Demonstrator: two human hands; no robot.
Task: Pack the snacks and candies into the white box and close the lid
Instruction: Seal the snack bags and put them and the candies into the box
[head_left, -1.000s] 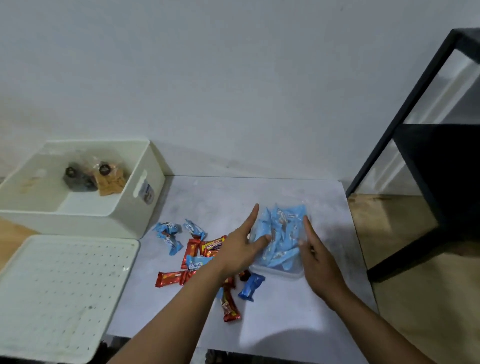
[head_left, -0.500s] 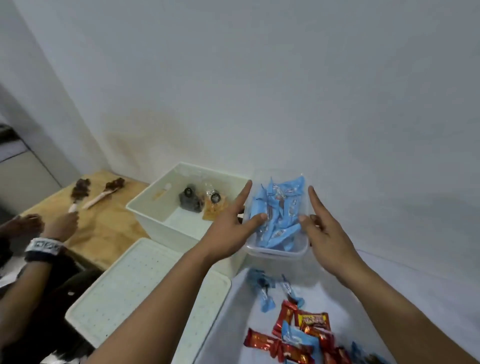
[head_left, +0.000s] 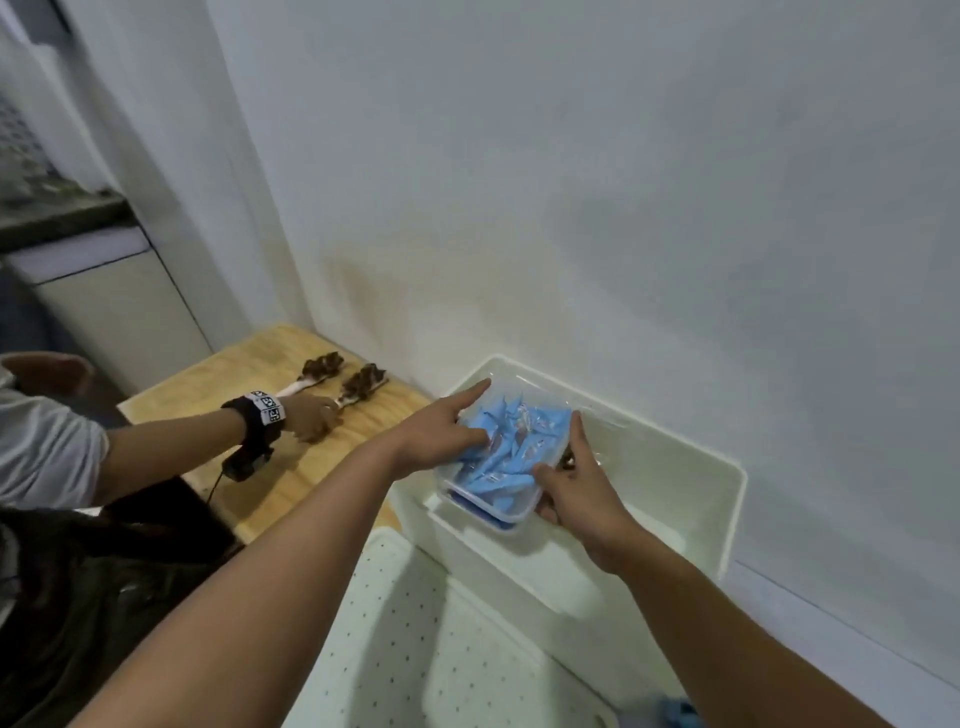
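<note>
The person holds a clear plastic container (head_left: 511, 512) between both hands, over the open top of the white box (head_left: 727, 499). The left hand (head_left: 441, 439) grips the container's left side: its thumb curls over the rim onto the contents while the index finger points straight along the far edge. The right hand (head_left: 576, 483) grips the right side, with the thumb lying across the near part of the contents and the fingers running along and under the container's wall. Between the two hands, the container is packed with blue-wrapped candies (head_left: 511, 441) heaped close to its rim. The container sits at the box's left near corner, tilted slightly; whether its base touches anything inside the box cannot be told.

Below both forearms lies the white perforated lid (head_left: 415, 639), flat and apart from the box. Near the right forearm, at the bottom edge, a bit of blue wrapper (head_left: 675, 712) shows.

Left of the left hand, a second person's hand (head_left: 309, 418) with a black wrist strap (head_left: 257, 421) rests on a wooden tabletop (head_left: 270, 364), touching one of two white-handled brushes (head_left: 343, 382) with dark heads.
</note>
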